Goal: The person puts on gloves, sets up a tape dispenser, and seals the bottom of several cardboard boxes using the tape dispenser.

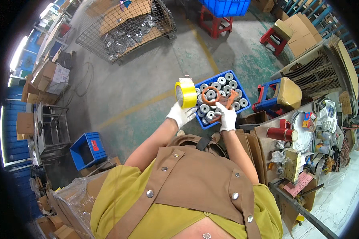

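Note:
In my white-gloved left hand (180, 115) is a wide roll of yellow packing tape (187, 95), held up with its hollow core facing left. A small pale tag with print sticks up at the roll's top. My right hand (227, 118), also gloved, is closed on an orange tape dispenser (217, 96); its round hub points toward the tape roll. Roll and dispenser are apart. Below both hands stands a blue crate (243, 89) filled with several silver metal cylinders (222, 81) with holed ends, partly hidden by the dispenser and my hands.
A wire mesh cage (163, 30) with shiny metal parts stands far left. Another blue crate (81, 153) lies tilted at left. At right are a padded stool (289, 92) and a cluttered bench (263, 137) with a red cylinder (282, 134). Cardboard (251, 149) stands beside my right forearm.

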Available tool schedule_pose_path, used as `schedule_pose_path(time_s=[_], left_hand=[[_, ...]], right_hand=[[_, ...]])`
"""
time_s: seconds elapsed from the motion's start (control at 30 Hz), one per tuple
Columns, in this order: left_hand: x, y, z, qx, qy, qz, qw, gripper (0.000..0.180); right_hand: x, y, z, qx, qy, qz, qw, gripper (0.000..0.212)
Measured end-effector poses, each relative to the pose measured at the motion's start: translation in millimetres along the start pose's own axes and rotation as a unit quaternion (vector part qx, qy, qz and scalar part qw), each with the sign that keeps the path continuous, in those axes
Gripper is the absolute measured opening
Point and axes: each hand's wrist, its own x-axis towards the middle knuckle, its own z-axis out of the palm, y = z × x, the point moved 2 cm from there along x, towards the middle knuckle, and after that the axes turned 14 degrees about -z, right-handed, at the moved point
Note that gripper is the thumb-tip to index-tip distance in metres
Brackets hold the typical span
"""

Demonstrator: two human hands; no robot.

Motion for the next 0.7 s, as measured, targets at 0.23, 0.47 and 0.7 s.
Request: schedule_pose_path(time_s=[0.23, 0.47, 0.7], left_hand=[[22.4, -21.1, 16.4, -0.110, -0.143, -0.031, 0.983, 0.058], [21.2, -26.0, 19.2, 0.002, -0.045, 0.071, 0.996, 0.052], [-5.1, -30.0, 28.4, 0.197, -0.101, 0.158, 0.962, 0.049]], right_hand=[[-40.0, -1.2, 43.3, -0.141, -0.156, -0.136, 0.968, 0.068], [-40.4, -7.3, 53.4, -0.164, -0.131, -0.183, 0.960, 0.095], [-32.6, -59.4, 50.0, -0.150, -0.114, -0.264, 0.946, 0.055]])
